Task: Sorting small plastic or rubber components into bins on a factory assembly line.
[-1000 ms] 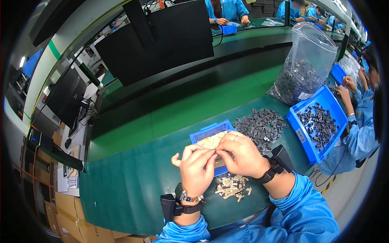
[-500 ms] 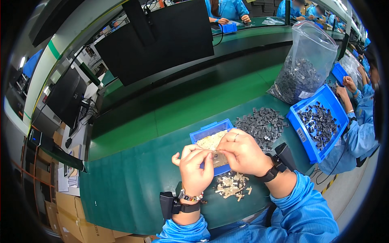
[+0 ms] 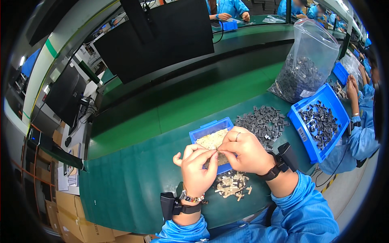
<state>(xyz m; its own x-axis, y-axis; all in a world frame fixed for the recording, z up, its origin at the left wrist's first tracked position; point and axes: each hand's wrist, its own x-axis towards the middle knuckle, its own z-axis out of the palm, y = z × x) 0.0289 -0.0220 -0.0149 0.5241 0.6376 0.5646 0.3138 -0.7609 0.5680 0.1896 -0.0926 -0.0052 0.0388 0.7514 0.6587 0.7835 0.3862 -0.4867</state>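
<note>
My left hand and my right hand meet fingertip to fingertip over a small blue bin. Both are closed in a pinch, and whatever sits between the fingertips is too small and covered to make out. Cream-coloured small pieces fill the far part of the bin; my fingers hide much of its near part. Just in front of the bin lies a loose heap of cream strips with some dark bits among them. Beyond my right hand a pile of small black plastic parts spreads over the green table.
To the right stands a larger blue tray of black parts, with a clear zip bag of similar parts behind it. A co-worker's sleeve is beyond the tray. A dark monitor hangs over the green table.
My fingertips have drawn closer together, the left thumb and fingers now touching the right ones. At the far right, the co-worker's hands have shifted.
</note>
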